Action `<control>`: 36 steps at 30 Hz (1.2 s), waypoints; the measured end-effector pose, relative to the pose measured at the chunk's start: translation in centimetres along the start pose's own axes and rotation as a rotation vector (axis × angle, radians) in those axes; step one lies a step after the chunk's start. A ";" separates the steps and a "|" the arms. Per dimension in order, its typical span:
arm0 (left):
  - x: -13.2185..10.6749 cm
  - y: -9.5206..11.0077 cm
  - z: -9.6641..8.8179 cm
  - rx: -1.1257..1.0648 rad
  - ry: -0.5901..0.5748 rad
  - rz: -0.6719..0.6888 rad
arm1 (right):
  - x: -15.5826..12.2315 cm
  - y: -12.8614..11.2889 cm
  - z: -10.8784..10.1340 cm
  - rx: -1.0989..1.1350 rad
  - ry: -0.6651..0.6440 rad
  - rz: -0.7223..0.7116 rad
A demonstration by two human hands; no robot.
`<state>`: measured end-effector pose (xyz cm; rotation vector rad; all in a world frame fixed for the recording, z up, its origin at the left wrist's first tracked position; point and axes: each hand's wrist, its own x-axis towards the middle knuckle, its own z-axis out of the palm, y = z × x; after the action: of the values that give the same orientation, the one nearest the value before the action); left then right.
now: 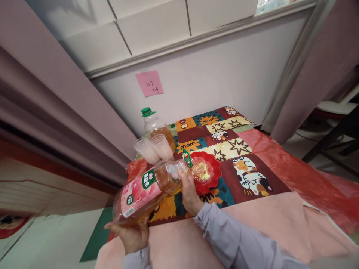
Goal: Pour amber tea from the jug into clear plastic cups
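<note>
A large clear juice bottle [168, 183] with a pink label and amber liquid lies tilted in both my hands, its neck pointing right. My left hand [131, 235] cups its base from below. My right hand [190, 192] is wrapped round the bottle near its neck. The mouth end is at the left side of a red scalloped dish [215, 173]. Inside the dish is something clear with a yellowish pattern, which I cannot make out fully. A green plastic loop [187, 157] shows by the bottle's mouth.
Behind the held bottle stand two stacks of clear plastic cups [162, 147] and another juice bottle [159, 129] with a green cap. Patterned mats [260, 175] and red plastic sheeting [305, 168] cover the table. A pink note [149, 83] is on the wall.
</note>
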<state>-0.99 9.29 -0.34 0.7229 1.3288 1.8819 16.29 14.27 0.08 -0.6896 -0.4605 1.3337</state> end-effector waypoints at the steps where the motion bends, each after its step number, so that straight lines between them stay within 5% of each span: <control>1: 0.0 0.0 0.0 0.000 0.000 0.002 | 0.0 0.0 0.0 0.001 -0.001 0.004; 36: -0.3 0.3 0.4 -0.041 0.035 -0.009 | 0.0 0.2 -0.1 0.005 -0.033 0.003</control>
<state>-0.60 9.18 0.06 0.6651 1.3095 1.9172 16.19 14.31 -0.12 -0.6653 -0.4824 1.3499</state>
